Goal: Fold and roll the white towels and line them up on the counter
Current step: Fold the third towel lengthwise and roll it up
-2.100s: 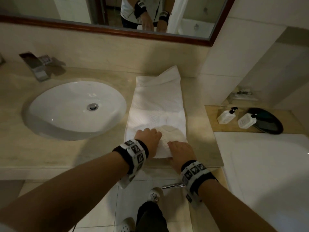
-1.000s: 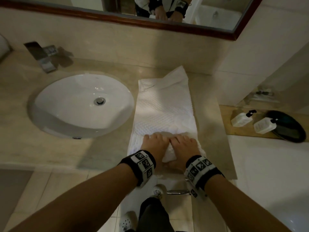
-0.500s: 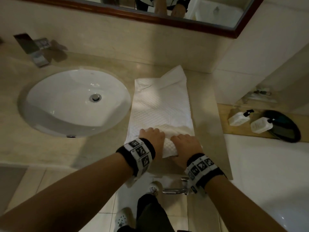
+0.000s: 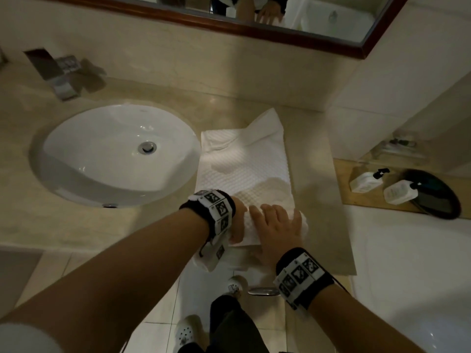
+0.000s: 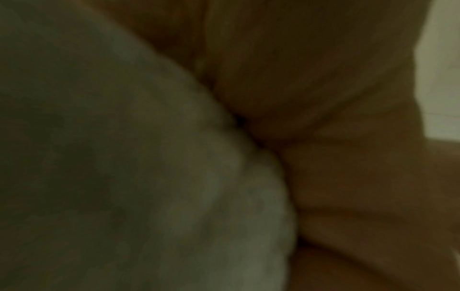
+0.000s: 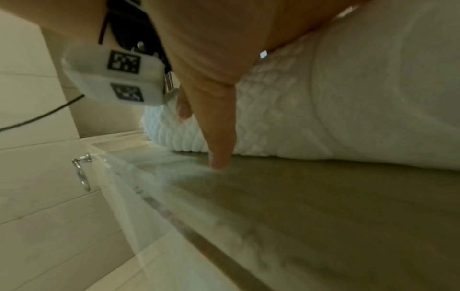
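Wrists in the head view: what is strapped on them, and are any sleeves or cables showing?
Both forearms are bare, no sleeves. The left hand and right hand each have a black wristband behind them, carrying white blocks printed with black square markers. A thin dark cable trails from the left wrist's unit in the right wrist view.

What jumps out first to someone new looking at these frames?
The white towel laid lengthwise on the beige counter, right of the oval sink. At its near, rolled end, the left hand and right hand press side by side, wrists in marker-covered bands.
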### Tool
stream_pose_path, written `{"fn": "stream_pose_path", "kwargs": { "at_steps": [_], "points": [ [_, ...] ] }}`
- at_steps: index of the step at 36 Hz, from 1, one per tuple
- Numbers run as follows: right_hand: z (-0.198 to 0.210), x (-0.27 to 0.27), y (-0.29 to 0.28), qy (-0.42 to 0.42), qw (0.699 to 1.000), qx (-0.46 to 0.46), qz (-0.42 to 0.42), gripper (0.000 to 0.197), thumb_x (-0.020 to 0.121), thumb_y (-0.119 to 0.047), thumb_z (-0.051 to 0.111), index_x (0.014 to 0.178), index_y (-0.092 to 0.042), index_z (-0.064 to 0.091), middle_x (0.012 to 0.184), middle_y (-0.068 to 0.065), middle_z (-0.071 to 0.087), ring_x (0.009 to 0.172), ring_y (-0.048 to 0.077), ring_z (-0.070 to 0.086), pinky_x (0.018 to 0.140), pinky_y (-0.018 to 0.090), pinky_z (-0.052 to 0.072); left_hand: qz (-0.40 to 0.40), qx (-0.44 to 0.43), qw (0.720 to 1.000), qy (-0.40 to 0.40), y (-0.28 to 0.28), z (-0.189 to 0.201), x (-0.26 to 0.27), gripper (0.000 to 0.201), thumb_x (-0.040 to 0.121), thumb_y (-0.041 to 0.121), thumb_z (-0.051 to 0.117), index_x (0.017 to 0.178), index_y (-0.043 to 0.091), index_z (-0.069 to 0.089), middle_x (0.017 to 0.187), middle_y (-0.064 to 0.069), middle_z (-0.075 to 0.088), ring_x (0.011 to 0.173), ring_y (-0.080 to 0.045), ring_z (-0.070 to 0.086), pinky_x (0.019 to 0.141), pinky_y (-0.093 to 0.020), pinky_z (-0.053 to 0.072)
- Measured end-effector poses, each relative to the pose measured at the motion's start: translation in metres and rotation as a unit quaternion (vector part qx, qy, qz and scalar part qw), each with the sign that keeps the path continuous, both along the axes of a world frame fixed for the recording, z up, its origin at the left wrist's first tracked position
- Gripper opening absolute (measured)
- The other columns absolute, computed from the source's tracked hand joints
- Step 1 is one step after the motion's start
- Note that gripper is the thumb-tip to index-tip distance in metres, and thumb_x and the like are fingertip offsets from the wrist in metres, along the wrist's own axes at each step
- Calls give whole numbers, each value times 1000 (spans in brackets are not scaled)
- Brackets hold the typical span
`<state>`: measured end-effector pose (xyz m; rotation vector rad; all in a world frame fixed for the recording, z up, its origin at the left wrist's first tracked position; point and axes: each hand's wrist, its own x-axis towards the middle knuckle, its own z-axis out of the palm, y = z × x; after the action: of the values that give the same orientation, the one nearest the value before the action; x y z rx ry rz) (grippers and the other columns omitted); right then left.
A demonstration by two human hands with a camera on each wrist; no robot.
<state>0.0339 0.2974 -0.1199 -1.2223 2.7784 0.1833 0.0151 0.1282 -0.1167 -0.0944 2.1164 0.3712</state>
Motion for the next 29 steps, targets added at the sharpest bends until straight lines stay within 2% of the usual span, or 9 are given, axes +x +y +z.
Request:
{"fn": "stream_pose_path", "kwargs": {
  "at_steps": [2, 5, 9, 13, 15, 19, 23, 27, 29],
  "points": [
    [-3, -1, 5, 18, 1000, -16, -8, 103, 47, -44, 78, 137, -29, 30, 129, 3, 49, 117, 30, 51, 100, 60, 17, 8, -2, 1000, 21, 3, 20, 4, 83, 45, 46, 83, 122, 29, 59, 121, 0, 60, 102, -23, 59, 89, -36, 51],
    [-6, -10, 9, 30, 999, -34, -11, 100, 44, -42, 78, 134, -29, 37, 118, 0, 56, 103, 28, 55, 95, 54, 26, 7, -40, 995, 94, 11, 36, 17, 69, 69, 32, 79, 129, 20, 49, 123, -3, 54, 109, -25, 56, 88, -34, 47],
    [0, -29, -5, -21, 999, 28, -19, 86, 64, -49, 68, 138, -32, 27, 124, -5, 50, 109, 23, 50, 97, 47, 32, -3, -125, 961, 248, 30, 34, 37, 67, 81, 41, 65, 137, 21, 35, 132, -4, 45, 121, -27, 44, 100, -48, 37],
    [8, -44, -17, -48, 998, 33, -10, 77, 66, -62, 64, 131, -31, 36, 124, -7, 53, 110, 20, 53, 94, 44, 38, 30, -159, 948, 275, 41, 12, 53, 76, 91, 46, 52, 150, 19, 13, 149, -6, 31, 136, -31, 30, 113, -60, 16],
    [10, -47, -19, -53, 998, 30, 3, 70, 69, -63, 60, 127, -29, 41, 121, -7, 55, 108, 20, 55, 91, 42, 39, 32, -164, 944, 283, 39, 5, 56, 75, 91, 45, 53, 149, 19, 15, 146, -7, 34, 133, -31, 34, 112, -57, 19],
    [11, -54, -21, -100, 993, 56, 2, 71, 66, -64, 62, 125, -30, 42, 120, -7, 56, 107, 19, 56, 93, 42, 42, 20, -130, 948, 290, 29, 14, 46, 66, 87, 50, 55, 142, 21, 32, 135, -5, 50, 120, -28, 51, 101, -44, 36],
    [14, -50, -15, -165, 983, 75, -20, 83, 58, -64, 69, 129, -35, 38, 119, -6, 57, 106, 20, 56, 93, 43, 46, 7, -63, 966, 251, 23, 28, 34, 52, 78, 43, 70, 124, 26, 53, 122, 1, 58, 111, -22, 57, 95, -40, 46],
    [14, -18, 2, -88, 994, 66, -19, 88, 65, -56, 67, 139, -32, 25, 134, -5, 39, 122, 22, 41, 101, 50, 30, -52, -33, 992, 110, 16, 37, 21, 52, 76, 27, 73, 124, 18, 53, 123, -6, 58, 112, -26, 56, 93, -35, 46],
    [8, 1, 9, -40, 998, 40, -33, 95, 58, -50, 74, 138, -27, 28, 133, -1, 43, 117, 25, 47, 100, 55, 32, -51, -22, 997, 60, 16, 40, 16, 51, 75, 16, 72, 123, 13, 55, 122, -8, 59, 108, -25, 58, 89, -34, 50]
  ]
}}
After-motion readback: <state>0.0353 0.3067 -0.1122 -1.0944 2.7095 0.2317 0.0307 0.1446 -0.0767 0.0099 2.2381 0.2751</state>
